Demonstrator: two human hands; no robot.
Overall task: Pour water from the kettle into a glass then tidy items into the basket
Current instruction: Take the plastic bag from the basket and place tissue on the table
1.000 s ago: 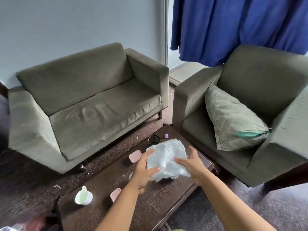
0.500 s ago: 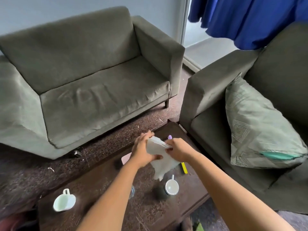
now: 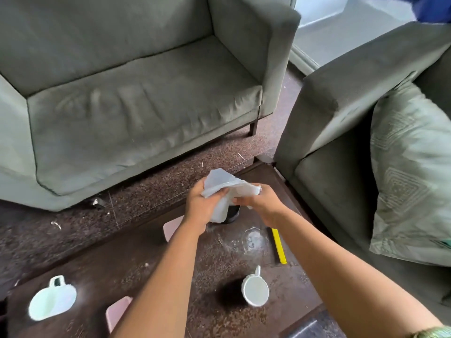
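Note:
Both hands hold a crumpled white cloth or plastic sheet (image 3: pixel 227 189) above the far end of the dark coffee table (image 3: pixel 151 254). My left hand (image 3: pixel 202 206) grips its left side and my right hand (image 3: pixel 258 201) pinches its right side. Under the sheet a small black container (image 3: pixel 231 214) is partly hidden. On the table stand a white cup (image 3: pixel 255 290) at front right and a pale green cup (image 3: pixel 52 300) at front left. A clear glass (image 3: pixel 253 239) and a yellow stick (image 3: pixel 279 245) lie near the right edge. No kettle or basket is in sight.
Two pink flat pieces lie on the table: one pink piece (image 3: pixel 172 228) is partly behind my left arm, the other pink piece (image 3: pixel 117 313) sits at the front. A grey-green sofa (image 3: pixel 136 93) stands behind the table, an armchair (image 3: pixel 341 113) with a patterned cushion (image 3: pixel 410 172) at the right.
The sheet was spread wide a second ago and is now bunched smaller between both hands. My view has tilted down and moved closer to the table.

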